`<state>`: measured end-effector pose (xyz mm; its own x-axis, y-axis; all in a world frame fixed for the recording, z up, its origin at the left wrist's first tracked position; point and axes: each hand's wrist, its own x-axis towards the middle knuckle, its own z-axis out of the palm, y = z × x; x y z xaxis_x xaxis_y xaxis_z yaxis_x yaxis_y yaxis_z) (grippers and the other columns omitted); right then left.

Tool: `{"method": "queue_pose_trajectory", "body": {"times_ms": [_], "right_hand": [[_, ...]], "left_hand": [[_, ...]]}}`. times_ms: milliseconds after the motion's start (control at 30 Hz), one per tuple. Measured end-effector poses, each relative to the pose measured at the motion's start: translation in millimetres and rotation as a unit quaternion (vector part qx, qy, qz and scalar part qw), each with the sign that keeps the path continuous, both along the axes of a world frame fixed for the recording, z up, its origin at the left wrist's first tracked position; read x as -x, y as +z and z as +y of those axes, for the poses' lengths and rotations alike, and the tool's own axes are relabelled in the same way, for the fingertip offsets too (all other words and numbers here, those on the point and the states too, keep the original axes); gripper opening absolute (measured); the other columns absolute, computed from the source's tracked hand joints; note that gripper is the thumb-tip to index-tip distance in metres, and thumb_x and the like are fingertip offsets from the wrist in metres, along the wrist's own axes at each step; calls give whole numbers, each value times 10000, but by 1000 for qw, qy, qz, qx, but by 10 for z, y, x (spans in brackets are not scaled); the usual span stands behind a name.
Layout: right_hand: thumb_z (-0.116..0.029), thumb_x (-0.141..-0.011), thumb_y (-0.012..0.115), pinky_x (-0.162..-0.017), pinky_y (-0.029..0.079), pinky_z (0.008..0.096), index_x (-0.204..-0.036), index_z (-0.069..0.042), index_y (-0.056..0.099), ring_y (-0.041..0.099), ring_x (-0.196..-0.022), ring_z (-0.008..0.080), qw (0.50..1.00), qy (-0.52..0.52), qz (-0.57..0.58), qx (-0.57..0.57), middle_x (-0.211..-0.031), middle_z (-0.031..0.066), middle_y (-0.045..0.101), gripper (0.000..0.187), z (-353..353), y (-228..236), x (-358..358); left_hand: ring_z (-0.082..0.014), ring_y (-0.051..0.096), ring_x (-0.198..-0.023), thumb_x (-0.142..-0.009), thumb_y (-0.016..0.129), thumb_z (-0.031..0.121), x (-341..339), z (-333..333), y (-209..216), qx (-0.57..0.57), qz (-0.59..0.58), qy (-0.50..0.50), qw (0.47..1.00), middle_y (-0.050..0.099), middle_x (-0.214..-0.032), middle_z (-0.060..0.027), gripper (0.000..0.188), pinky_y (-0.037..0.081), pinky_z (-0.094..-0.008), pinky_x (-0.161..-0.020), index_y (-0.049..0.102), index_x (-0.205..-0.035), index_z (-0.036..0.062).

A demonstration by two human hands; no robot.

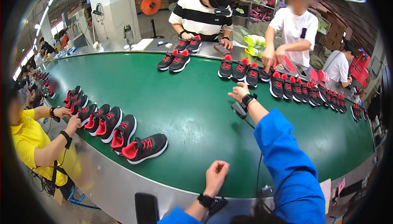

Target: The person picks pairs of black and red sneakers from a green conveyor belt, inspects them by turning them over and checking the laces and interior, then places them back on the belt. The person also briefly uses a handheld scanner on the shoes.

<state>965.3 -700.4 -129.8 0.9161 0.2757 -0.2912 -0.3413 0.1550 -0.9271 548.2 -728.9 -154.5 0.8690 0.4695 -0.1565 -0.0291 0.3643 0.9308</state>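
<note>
My right hand [239,92] stretches out over the green conveyor belt [196,113], fingers apart and nothing in them. Just beyond it stands a black sneaker [251,75] with red laces and a white sole, one of a row along the far edge; a gap separates hand and shoe. Close to the belt's near edge hovers my left hand [216,178], its fingers loosely curled in with no object visible in them. The nearest shoe on its side is a single black-and-red sneaker [146,148] lying to the left on the belt.
Several sneakers [107,123] line the left side beside a person in yellow [35,138]. Across the belt, a person in stripes [200,17] and another in white [294,29] handle shoes. A black phone [146,208] lies on the metal ledge [110,183] near me.
</note>
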Motion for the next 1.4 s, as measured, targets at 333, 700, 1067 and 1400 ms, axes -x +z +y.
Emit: {"method": "queue_pose_trajectory", "body": {"times_ms": [333,700,1067,1400], "right_hand": [[-1,-786,746,-618,648,408,-1357,-233,330,614,-961,370,965,-250,-33,-67,-1334,208,404,744,1176,-439,-906],[96,-775,655,-645,600,410,-1245,-160,399,630,-705,208,964,260,46,10,-978,84,576,594,-279,-1,811],[-399,-956,619,-552,497,264,-1088,3,601,682,-849,113,816,426,-26,390,-911,53,712,423,-2844,656,2781],[-456,-907,648,-631,623,420,-1428,-7,358,638,-1057,333,930,289,-53,221,-1221,180,579,747,-2002,434,3672]], "left_hand": [[-70,589,-697,-909,666,71,71,-209,-150,-144,64,20,987,639,-791,-25,66,479,-235,-640,642,-869,24],[-148,565,-892,-888,682,109,32,-132,12,-134,20,182,974,556,-1055,-78,161,482,-263,-706,619,-1019,42],[-343,541,-1202,-897,640,241,-205,372,152,-282,22,175,943,583,-1286,-206,462,412,-418,-1026,552,-1288,10],[-292,694,-944,-757,556,95,-44,331,-106,-224,172,89,955,727,-997,-193,375,521,-381,-864,731,-1080,20]]}}
